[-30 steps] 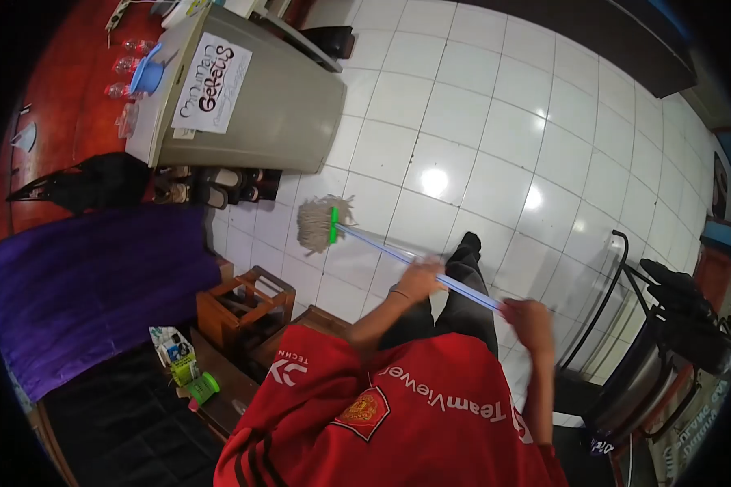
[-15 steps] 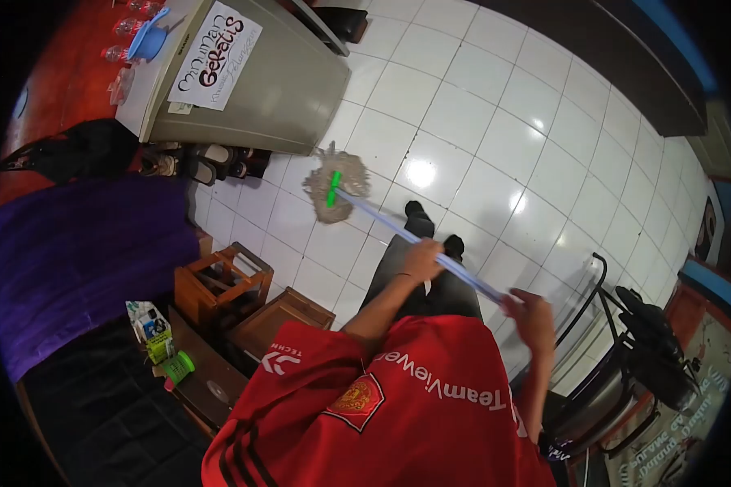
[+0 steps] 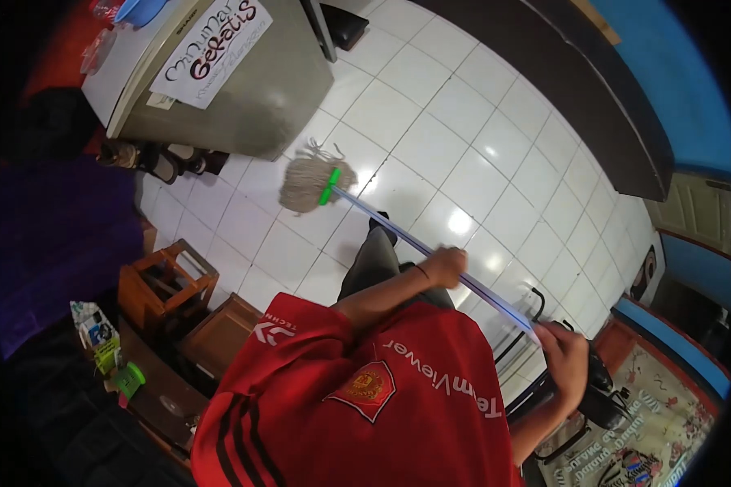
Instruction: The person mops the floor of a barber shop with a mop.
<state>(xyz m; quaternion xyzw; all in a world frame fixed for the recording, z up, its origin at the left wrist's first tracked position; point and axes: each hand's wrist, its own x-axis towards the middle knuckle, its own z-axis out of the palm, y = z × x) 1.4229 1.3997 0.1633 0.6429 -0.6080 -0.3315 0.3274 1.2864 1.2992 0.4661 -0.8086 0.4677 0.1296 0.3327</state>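
Observation:
A string mop with a bluish-white handle point(image 3: 414, 242) runs slantwise across my front. Its greyish strands point(image 3: 304, 183) lie spread on the white tiled floor, joined to a green clamp point(image 3: 330, 187). My left hand point(image 3: 447, 267) is closed around the handle near its middle. Toward the upper end, my right hand point(image 3: 562, 357) has its fingers wrapped round the same handle. Below the handle, my dark shoe point(image 3: 382, 226) and grey trouser leg point(image 3: 369, 264) show, partly covered by my left forearm.
A fridge-like cabinet point(image 3: 244, 114) with a handwritten paper sign point(image 3: 211, 53) stands beyond the mop head, shoes point(image 3: 164, 164) beside it. A wooden stool point(image 3: 166, 280) is at left. Tiled floor point(image 3: 495, 162) stretches toward a dark ledge point(image 3: 560, 73); black chair parts are at lower right.
My view has turned and shifted. The mop strands now trail to the left of the green clamp, where they were spread around it. Both hands still grip the handle.

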